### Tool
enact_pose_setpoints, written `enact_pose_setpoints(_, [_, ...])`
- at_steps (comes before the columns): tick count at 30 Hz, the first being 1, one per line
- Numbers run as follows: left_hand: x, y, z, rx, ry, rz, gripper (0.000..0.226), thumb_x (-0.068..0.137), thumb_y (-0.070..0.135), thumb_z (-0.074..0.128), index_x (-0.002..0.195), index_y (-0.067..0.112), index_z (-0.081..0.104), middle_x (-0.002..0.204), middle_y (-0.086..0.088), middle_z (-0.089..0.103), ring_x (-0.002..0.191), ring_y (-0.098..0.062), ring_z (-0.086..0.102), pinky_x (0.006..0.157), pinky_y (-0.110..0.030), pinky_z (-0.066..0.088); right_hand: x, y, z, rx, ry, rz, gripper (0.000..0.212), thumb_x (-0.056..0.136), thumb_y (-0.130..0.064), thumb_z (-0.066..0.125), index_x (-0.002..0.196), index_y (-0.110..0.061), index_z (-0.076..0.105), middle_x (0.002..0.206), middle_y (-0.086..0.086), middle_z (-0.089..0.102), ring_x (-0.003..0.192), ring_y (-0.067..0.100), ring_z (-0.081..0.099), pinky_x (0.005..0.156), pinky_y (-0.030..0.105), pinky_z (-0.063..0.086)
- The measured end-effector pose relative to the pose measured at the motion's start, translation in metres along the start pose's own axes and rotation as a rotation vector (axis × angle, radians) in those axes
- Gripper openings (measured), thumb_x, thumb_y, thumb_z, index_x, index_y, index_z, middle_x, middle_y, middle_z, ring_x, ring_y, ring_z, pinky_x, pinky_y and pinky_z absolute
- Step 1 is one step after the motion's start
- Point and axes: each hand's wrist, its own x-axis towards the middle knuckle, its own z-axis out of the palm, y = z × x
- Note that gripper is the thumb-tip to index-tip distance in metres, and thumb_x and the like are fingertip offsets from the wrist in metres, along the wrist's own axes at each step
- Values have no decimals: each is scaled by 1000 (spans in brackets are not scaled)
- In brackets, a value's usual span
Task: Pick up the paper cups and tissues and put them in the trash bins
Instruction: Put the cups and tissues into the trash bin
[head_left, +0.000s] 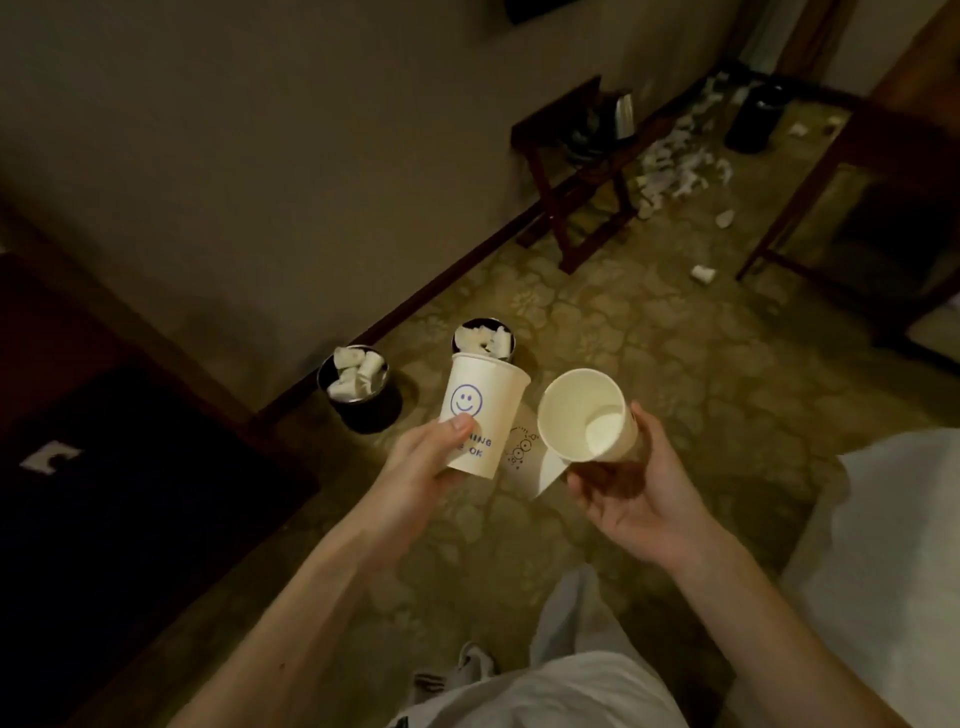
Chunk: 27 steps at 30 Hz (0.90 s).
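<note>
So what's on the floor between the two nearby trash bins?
Nothing: bare carpet separates the left bin and the right bin, per the head view.

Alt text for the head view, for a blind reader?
The left hand grips a smiley-face paper cup, right hand a plain paper cup tilted mouth toward the camera, near two dark trash bins holding white tissues by the wall.

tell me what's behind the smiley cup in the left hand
A dark trash bin stands behind the smiley cup that the left hand holds; its rim shows, with crumpled white paper inside. The cup covers the bin's lower wall and base.
</note>
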Motion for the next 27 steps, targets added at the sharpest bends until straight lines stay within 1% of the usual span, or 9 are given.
enact_pose_setpoints(2, [46, 12, 1, 1, -21, 3, 74, 64, 70, 75, 117, 19, 69, 120, -8, 69, 112, -22, 66, 92, -35, 53, 30, -23, 11, 44, 19, 10, 62, 76, -55, 70, 114, -8, 60, 82, 19, 73, 64, 29, 70, 55, 31, 56])
enact_pose_setpoints(4, [88, 19, 2, -14, -46, 4, 70, 68, 67, 74, 117, 18, 70, 120, -9, 69, 113, -22, 65, 90, -32, 54, 62, -45, 21, 88, 24, 17, 65, 71, -53, 72, 115, -7, 60, 96, 20, 69, 79, 30, 68, 56, 32, 56])
enact_pose_setpoints(6, [131, 23, 5, -38, 4, -25, 80, 66, 67, 76, 122, 11, 65, 120, -13, 68, 110, -25, 66, 85, -32, 54, 97, -68, 30, 119, 23, 25, 66, 66, -51, 71, 114, -6, 58, 108, 22, 65, 90, 31, 64, 56, 33, 57])
enact_pose_setpoints(9, [191, 26, 11, -59, 119, -104, 90, 63, 61, 79, 128, 3, 56, 123, -18, 64, 106, -27, 67, 81, -33, 54, 148, -106, 42, 126, 34, 67, 57, 84, -55, 60, 114, -6, 56, 113, 23, 63, 98, 31, 62, 55, 32, 58])
enact_pose_setpoints(11, [226, 31, 17, -79, 122, -151, 78, 69, 55, 76, 126, 5, 59, 118, -14, 68, 107, -24, 67, 83, -33, 55, 182, -132, 48, 114, 52, 115, 59, 91, -59, 50, 115, -6, 56, 116, 22, 63, 102, 29, 61, 56, 31, 59])
enact_pose_setpoints(15, [294, 38, 22, -74, 153, -203, 62, 73, 54, 74, 119, 14, 64, 111, -1, 73, 106, -18, 68, 86, -33, 56, 251, -174, 65, 38, 105, 160, 55, 93, -59, 46, 113, -9, 57, 116, 19, 63, 102, 27, 62, 60, 34, 56])
enact_pose_setpoints(21, [391, 27, 15, -137, 240, -354, 51, 70, 46, 73, 109, 14, 67, 103, -5, 75, 99, -21, 71, 96, -44, 54, 347, -223, 91, -20, 165, 165, 52, 90, -56, 53, 113, -10, 59, 113, 17, 62, 99, 25, 62, 58, 28, 58])
enact_pose_setpoints(25, [463, 0, -1, -165, 238, -471, 50, 71, 46, 73, 109, 13, 67, 100, -7, 76, 94, -21, 72, 89, -41, 58, 422, -231, 95, -8, 254, 215, 55, 86, -57, 59, 117, -11, 58, 114, 18, 64, 101, 27, 65, 59, 30, 58])
enact_pose_setpoints(27, [499, -15, -13, -146, 232, -514, 45, 72, 45, 74, 106, 16, 67, 97, -4, 76, 88, -18, 73, 77, -34, 61, 458, -233, 95, 2, 307, 222, 54, 86, -56, 60, 119, -13, 57, 115, 18, 65, 102, 28, 65, 59, 32, 58])
